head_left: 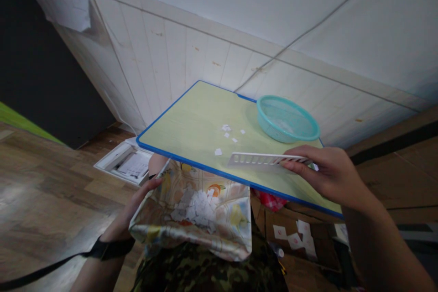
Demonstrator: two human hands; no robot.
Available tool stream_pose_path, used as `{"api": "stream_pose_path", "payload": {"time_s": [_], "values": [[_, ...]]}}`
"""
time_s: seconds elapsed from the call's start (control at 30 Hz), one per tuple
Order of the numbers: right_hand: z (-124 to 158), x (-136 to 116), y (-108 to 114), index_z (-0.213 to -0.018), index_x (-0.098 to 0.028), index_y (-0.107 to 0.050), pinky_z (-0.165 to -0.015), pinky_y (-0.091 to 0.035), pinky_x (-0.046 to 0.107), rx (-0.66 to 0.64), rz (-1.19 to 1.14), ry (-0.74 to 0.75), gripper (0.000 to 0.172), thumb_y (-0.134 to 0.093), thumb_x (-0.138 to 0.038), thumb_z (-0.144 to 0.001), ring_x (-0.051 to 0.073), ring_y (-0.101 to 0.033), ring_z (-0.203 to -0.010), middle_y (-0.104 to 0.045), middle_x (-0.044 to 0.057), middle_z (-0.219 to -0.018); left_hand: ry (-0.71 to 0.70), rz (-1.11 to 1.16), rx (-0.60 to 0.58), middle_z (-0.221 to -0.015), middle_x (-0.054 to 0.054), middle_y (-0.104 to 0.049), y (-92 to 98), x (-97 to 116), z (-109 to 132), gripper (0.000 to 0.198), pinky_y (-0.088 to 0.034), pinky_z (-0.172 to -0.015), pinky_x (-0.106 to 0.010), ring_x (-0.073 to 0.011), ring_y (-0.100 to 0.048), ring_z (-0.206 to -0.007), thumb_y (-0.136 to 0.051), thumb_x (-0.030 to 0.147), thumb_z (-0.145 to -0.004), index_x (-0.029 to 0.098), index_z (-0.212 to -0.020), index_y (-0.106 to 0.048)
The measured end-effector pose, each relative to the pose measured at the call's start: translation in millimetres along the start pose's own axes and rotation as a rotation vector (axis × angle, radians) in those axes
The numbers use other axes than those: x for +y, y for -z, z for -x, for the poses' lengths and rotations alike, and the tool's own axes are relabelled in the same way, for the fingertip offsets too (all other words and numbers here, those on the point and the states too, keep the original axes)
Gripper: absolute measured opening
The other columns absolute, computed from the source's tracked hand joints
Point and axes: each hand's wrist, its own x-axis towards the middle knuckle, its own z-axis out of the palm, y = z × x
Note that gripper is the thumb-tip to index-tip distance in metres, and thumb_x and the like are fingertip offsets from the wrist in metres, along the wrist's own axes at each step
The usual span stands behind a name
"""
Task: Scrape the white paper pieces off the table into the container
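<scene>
My left hand grips the left side of a fruit-patterned, fabric-lined box on my lap, tucked against the near edge of a pale yellow table with a blue rim. A heap of small white paper scraps lies inside the box. Between thumb and fingers, my right hand holds a flat white slotted plastic strip low over the table. Several loose scraps are scattered on the tabletop, one larger piece near the strip's left end.
A turquoise mesh basket stands at the table's far right, pale material visible inside. An open white box sits on the floor at left. Several white cards lie below the table at right. A cable runs down the wall.
</scene>
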Motion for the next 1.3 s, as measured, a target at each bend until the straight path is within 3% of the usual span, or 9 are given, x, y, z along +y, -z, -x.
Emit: {"api": "stream_pose_path", "payload": {"time_s": [0.1, 0.23, 0.37, 0.57, 0.7, 0.87, 1.1, 1.2, 1.3], "values": [[-3, 4, -7, -0.096, -0.022, -0.072, -0.061, -0.048, 0.022, 0.077, 0.049, -0.017, 0.011, -0.064, -0.029, -0.093, 0.014, -0.070, -0.067, -0.077, 0.001, -0.084, -0.020, -0.010, 0.005, -0.091, -0.008, -0.084, -3.2, 2, 2, 0.042, -0.063, -0.077, -0.039, -0.0346, -0.078, -0.091, -0.066, 0.030, -0.087, 0.014, -0.126, -0.069], [-11, 4, -19, -0.098, -0.021, -0.072, -0.057, -0.047, 0.022, 0.163, 0.108, -0.051, 0.012, -0.064, -0.029, -0.093, 0.013, -0.069, -0.064, -0.077, 0.001, -0.084, 0.069, 0.007, 0.125, -0.089, -0.010, -0.084, -4.8, 3, -4, 0.043, -0.064, -0.073, -0.042, -0.0360, -0.078, -0.088, -0.064, 0.028, -0.086, 0.014, -0.126, -0.069], [-20, -1, -27, -0.099, -0.021, -0.070, -0.066, -0.049, 0.022, 0.092, 0.026, 0.008, 0.011, -0.061, -0.025, -0.095, 0.013, -0.071, -0.074, -0.076, 0.001, -0.089, 0.140, 0.092, 0.074, -0.088, -0.013, -0.083, -1.2, 0, -11, 0.047, -0.064, -0.074, -0.043, -0.0370, -0.078, -0.089, -0.063, 0.030, -0.086, 0.011, -0.128, -0.068], [-22, -6, -22, -0.095, -0.022, -0.070, -0.065, -0.049, 0.021, 0.009, -0.083, 0.024, 0.008, -0.063, -0.027, -0.094, 0.012, -0.069, -0.072, -0.076, -0.001, -0.087, 0.096, 0.082, -0.011, -0.092, -0.011, -0.083, 2.0, -2, -9, 0.049, -0.063, -0.075, -0.041, -0.0348, -0.078, -0.088, -0.063, 0.033, -0.088, 0.013, -0.132, -0.065], [-18, -4, -21, -0.097, -0.023, -0.071, -0.067, -0.049, 0.022, 0.029, -0.062, 0.011, 0.009, -0.063, -0.028, -0.094, 0.013, -0.070, -0.073, -0.076, 0.000, -0.088, 0.026, 0.047, -0.005, -0.088, -0.010, -0.084, -3.7, 0, -2, 0.044, -0.063, -0.074, -0.037, -0.0329, -0.079, -0.086, -0.066, 0.028, -0.086, 0.012, -0.127, -0.069], [-17, -7, -22, -0.097, -0.022, -0.071, -0.066, -0.050, 0.021, -0.004, -0.069, 0.002, 0.011, -0.062, -0.027, -0.094, 0.013, -0.071, -0.074, -0.077, 0.000, -0.088, 0.042, 0.026, 0.049, -0.086, -0.011, -0.083, -6.2, 0, -1, 0.041, -0.064, -0.072, -0.041, -0.0350, -0.079, -0.084, -0.065, 0.027, -0.086, 0.011, -0.123, -0.070], [-15, -17, -20, -0.094, -0.022, -0.072, -0.065, -0.051, 0.022, -0.048, -0.099, -0.003, 0.015, -0.059, -0.029, -0.095, 0.014, -0.071, -0.072, -0.077, 0.001, -0.087, 0.078, 0.038, -0.026, -0.090, -0.012, -0.083, -0.6, -3, -3, 0.048, -0.063, -0.077, -0.043, -0.0383, -0.077, -0.093, -0.071, 0.032, -0.081, 0.014, -0.125, -0.070], [-12, -13, -18, -0.095, -0.023, -0.073, -0.063, -0.051, 0.023, -0.025, -0.066, -0.007, 0.015, -0.060, -0.031, -0.095, 0.015, -0.072, -0.072, -0.077, 0.002, -0.087, 0.070, 0.034, -0.021, -0.091, -0.012, -0.083, -1.7, -2, -3, 0.048, -0.063, -0.076, -0.043, -0.0386, -0.077, -0.093, -0.072, 0.031, -0.080, 0.013, -0.123, -0.070], [0, -4, -14, -0.097, -0.024, -0.073, -0.060, -0.052, 0.026, 0.078, 0.050, -0.056, 0.015, -0.062, -0.034, -0.094, 0.018, -0.074, -0.072, -0.078, 0.003, -0.089, 0.031, 0.018, -0.001, -0.090, -0.011, -0.083, -3.3, -2, -1, 0.043, -0.064, -0.073, -0.042, -0.0377, -0.077, -0.091, -0.069, 0.030, -0.082, 0.013, -0.122, -0.071]]}}
